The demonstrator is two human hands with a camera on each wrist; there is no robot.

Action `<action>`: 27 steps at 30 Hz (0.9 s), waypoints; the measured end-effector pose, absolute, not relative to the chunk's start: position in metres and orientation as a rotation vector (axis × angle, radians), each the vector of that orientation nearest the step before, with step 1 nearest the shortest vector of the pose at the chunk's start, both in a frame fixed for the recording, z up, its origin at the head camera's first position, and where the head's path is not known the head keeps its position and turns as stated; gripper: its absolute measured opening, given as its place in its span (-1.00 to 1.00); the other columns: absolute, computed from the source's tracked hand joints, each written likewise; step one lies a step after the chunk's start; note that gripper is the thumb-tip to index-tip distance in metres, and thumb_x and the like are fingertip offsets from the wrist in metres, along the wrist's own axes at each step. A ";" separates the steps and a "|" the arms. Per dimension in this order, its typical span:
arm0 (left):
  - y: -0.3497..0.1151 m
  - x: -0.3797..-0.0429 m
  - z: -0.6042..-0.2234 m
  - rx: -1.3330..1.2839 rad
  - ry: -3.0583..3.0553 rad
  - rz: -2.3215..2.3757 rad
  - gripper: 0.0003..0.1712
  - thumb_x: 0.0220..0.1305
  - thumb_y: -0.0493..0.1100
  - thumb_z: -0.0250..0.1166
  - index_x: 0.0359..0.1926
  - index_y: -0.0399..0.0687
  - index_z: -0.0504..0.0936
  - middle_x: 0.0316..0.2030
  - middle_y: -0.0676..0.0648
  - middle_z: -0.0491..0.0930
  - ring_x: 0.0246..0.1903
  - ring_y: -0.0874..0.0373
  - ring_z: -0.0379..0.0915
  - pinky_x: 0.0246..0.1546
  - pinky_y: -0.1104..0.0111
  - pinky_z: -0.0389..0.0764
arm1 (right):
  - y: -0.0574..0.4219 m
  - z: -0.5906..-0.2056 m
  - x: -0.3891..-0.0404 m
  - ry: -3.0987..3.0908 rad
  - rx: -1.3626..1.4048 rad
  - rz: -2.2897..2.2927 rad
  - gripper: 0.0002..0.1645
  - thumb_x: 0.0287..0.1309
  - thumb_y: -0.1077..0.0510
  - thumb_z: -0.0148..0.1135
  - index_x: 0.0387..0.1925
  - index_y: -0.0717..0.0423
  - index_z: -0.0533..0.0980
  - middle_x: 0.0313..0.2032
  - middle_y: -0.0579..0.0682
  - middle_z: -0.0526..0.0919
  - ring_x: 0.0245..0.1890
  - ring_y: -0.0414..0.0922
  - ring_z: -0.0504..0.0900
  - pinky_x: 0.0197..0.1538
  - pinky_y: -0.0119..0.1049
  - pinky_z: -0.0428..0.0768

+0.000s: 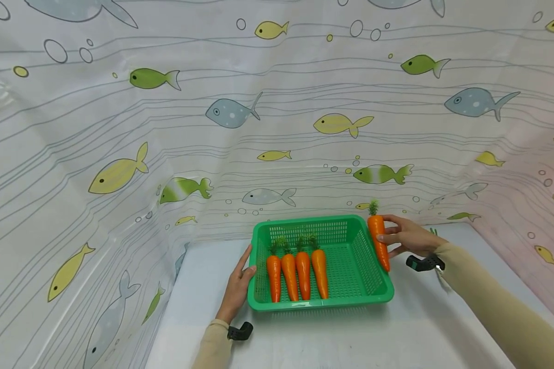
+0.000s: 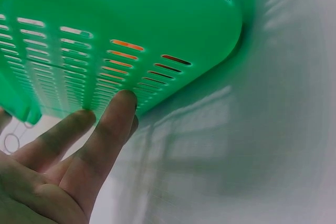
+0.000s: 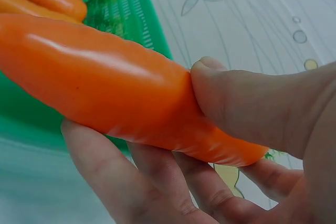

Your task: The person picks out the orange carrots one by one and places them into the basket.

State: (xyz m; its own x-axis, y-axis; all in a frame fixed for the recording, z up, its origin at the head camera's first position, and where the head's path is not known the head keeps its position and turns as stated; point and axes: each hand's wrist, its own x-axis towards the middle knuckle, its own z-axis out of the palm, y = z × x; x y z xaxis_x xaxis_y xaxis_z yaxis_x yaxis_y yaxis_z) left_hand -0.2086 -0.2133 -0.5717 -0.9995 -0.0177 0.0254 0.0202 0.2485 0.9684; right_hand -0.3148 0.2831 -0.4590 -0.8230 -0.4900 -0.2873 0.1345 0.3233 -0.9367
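My right hand (image 1: 408,237) pinches an orange carrot (image 1: 378,237) with a green leafy top, thumb on one side and fingers on the other. The carrot slants over the right rim of a green plastic basket (image 1: 360,302), its tip pointing down. Several more carrots (image 1: 303,274) lie side by side in the left half of the basket, tops toward the back. At the basket's left side is my left hand (image 1: 235,289); its fairly straight fingers (image 2: 113,124) touch the slotted wall from outside, and the thumb lies by the rim.
The basket sits on a white table (image 1: 203,271). A fish-patterned sheet (image 1: 277,174) rises behind and at both sides. Beside the right wrist, thin green and whitish ends (image 1: 442,281) show, mostly hidden by the arm, so their kind is unclear.
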 end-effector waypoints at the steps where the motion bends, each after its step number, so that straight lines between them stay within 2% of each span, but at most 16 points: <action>1: -0.213 -0.208 -0.571 -0.003 -2.454 -1.916 -0.30 0.65 0.13 0.07 0.68 0.48 0.11 0.30 -0.33 0.61 -0.10 0.01 0.66 -0.07 0.19 0.62 | 0.282 -0.458 -0.315 2.050 -0.321 -1.537 0.03 0.51 0.13 0.27 0.68 0.20 -0.15 0.30 0.49 0.41 0.03 0.11 0.73 0.00 0.14 0.76; 6: -0.212 -0.208 -0.569 -0.003 -2.443 -1.925 -0.31 0.66 0.10 0.06 0.69 0.47 0.11 0.40 -0.35 0.52 -0.03 -0.01 0.65 -0.07 0.19 0.61 | 0.273 -0.453 -0.316 2.011 -0.360 -1.553 0.01 0.52 0.15 0.25 0.67 0.22 -0.15 0.25 0.42 0.48 0.04 0.09 0.73 0.01 0.14 0.75; 9: -0.213 -0.208 -0.570 -0.012 -2.435 -1.941 -0.29 0.67 0.07 0.05 0.70 0.41 0.09 0.35 -0.39 0.55 -0.04 -0.02 0.67 -0.11 0.19 0.63 | 0.268 -0.452 -0.317 1.992 -0.379 -1.562 -0.01 0.52 0.16 0.25 0.66 0.23 -0.14 0.22 0.39 0.49 0.04 0.10 0.72 0.01 0.15 0.75; 13: -0.213 -0.208 -0.571 -0.016 -2.420 -1.973 -0.31 0.67 0.08 0.06 0.69 0.46 0.10 0.23 -0.40 0.65 -0.12 -0.02 0.68 -0.16 0.19 0.65 | 0.260 -0.452 -0.317 1.984 -0.399 -1.560 -0.04 0.52 0.19 0.25 0.66 0.21 -0.10 0.20 0.39 0.53 0.02 0.11 0.73 0.01 0.15 0.75; 16: -0.213 -0.208 -0.570 -0.015 -2.420 -1.971 -0.32 0.67 0.11 0.06 0.67 0.53 0.12 0.21 -0.37 0.66 -0.15 -0.01 0.68 -0.16 0.20 0.65 | 0.253 -0.452 -0.317 1.983 -0.419 -1.554 -0.03 0.51 0.19 0.26 0.66 0.22 -0.10 0.20 0.37 0.55 0.02 0.09 0.73 0.01 0.15 0.75; 21: -0.213 -0.210 -0.571 -0.008 -2.427 -1.959 -0.32 0.66 0.11 0.06 0.67 0.55 0.12 0.20 -0.37 0.66 -0.15 0.01 0.66 -0.16 0.21 0.64 | 0.244 -0.451 -0.316 1.971 -0.444 -1.561 0.00 0.49 0.20 0.28 0.66 0.25 -0.11 0.18 0.34 0.56 0.03 0.08 0.73 -0.01 0.15 0.76; 27: -0.212 -0.207 -0.570 -0.002 -2.423 -1.966 -0.30 0.67 0.07 0.06 0.69 0.46 0.09 0.22 -0.40 0.64 -0.15 0.01 0.67 -0.20 0.21 0.65 | 0.231 -0.454 -0.315 1.991 -0.442 -1.551 0.02 0.47 0.21 0.30 0.66 0.26 -0.11 0.23 0.45 0.49 0.01 0.07 0.74 -0.03 0.12 0.77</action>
State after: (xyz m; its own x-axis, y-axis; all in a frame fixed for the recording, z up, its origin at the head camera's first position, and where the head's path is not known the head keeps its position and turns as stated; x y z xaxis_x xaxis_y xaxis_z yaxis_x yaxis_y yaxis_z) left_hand -0.2072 -0.2115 -0.5703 -0.9998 -0.0123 0.0173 0.0144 0.2064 0.9784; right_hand -0.3155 0.2306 -0.4541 -0.7818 -0.5780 -0.2338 0.0853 0.2723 -0.9584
